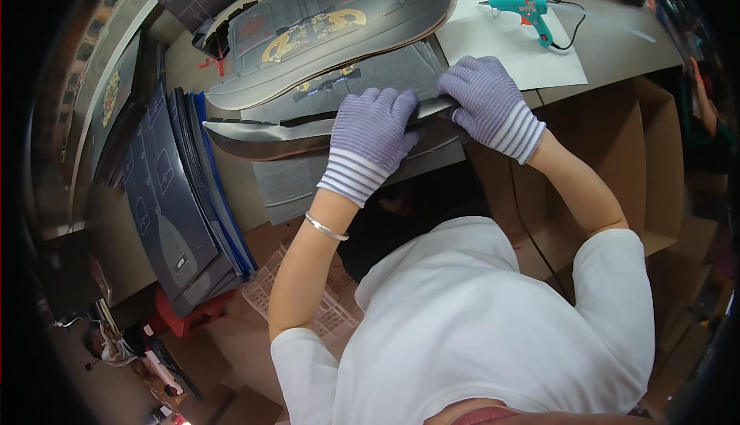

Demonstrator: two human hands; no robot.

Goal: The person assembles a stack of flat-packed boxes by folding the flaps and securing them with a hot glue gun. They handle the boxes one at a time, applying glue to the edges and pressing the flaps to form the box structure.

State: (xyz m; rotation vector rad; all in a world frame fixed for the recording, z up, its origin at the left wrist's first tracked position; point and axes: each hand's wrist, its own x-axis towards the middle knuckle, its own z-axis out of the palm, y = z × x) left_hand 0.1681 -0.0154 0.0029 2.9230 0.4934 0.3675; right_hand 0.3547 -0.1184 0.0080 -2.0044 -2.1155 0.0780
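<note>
Your left hand (371, 126) and right hand (487, 101) both pinch the curved dark panel (266, 134); a glue gun (532, 10) lies beyond.

Beyond the white shirt (493, 325), both gloved hands work palms down, near each other yet apart. The left hand (370, 136) has its fingers bent and its thumb turned inward; the right hand (493, 105) curls too, thumb below the fingers. The left forearm (301, 263) slants forward from the shirt's left sleeve, a silver bracelet (326, 227) near the wrist — the right forearm (582, 186) angles inward from its bent elbow.
</note>
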